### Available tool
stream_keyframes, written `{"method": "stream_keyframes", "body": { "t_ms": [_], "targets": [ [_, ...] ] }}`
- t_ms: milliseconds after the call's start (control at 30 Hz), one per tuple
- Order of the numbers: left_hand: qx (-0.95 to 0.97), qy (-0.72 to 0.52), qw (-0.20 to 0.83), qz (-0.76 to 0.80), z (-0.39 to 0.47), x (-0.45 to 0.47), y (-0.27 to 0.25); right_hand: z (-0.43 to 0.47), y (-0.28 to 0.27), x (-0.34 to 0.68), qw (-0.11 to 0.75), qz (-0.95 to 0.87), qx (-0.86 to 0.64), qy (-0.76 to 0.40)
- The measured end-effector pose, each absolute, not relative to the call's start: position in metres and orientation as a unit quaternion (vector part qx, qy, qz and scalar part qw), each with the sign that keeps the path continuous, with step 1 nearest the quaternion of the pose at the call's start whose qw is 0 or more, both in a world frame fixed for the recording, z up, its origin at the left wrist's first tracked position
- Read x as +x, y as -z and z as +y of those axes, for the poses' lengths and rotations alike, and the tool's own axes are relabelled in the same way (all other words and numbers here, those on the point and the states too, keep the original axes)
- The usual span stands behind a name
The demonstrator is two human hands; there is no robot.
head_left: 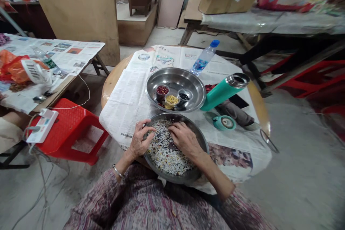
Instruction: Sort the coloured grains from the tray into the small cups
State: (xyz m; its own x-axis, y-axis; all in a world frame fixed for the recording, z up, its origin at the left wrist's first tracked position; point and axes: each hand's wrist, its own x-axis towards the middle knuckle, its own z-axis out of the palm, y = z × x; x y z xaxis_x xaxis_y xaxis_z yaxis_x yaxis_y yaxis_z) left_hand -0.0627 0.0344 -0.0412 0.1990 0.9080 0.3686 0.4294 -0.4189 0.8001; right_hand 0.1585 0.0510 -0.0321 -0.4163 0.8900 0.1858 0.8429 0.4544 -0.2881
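Observation:
A steel bowl right in front of me holds a loose mix of small grains, mostly white, with dark, yellow and red ones among them. My left hand is at its left rim, thumb and forefinger slightly apart over the mix. Reaching in from the right, my right hand has its fingers bent down to the grains; its fingertips are partly hidden. Just beyond stands a wider steel basin with three small clear cups: red grains, yellow grains and black grains.
Newspaper covers the round table. To the right are a green flask, its lid, a dark phone and a water bottle. A red stool bearing a power strip stands at left.

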Motion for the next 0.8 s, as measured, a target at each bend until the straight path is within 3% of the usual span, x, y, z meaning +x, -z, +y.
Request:
{"method": "stream_keyframes", "body": {
  "t_ms": [200, 367, 533, 800],
  "targets": [
    [0.723, -0.434, 0.275, 0.461, 0.034, -0.063, 0.041, -0.006, 0.030, 0.156, 0.209, -0.852, -0.445, -0.178],
    [0.725, -0.429, 0.274, 0.464, 0.035, -0.063, 0.041, -0.019, 0.029, 0.129, 0.156, -0.905, -0.353, -0.177],
    [0.722, -0.432, 0.278, 0.463, 0.036, -0.063, 0.043, 0.008, 0.039, 0.164, 0.172, -0.853, -0.481, -0.105],
    [0.742, -0.419, 0.273, 0.447, 0.037, -0.063, 0.038, 0.013, 0.047, 0.198, 0.233, -0.779, -0.573, -0.102]
  ]
}}
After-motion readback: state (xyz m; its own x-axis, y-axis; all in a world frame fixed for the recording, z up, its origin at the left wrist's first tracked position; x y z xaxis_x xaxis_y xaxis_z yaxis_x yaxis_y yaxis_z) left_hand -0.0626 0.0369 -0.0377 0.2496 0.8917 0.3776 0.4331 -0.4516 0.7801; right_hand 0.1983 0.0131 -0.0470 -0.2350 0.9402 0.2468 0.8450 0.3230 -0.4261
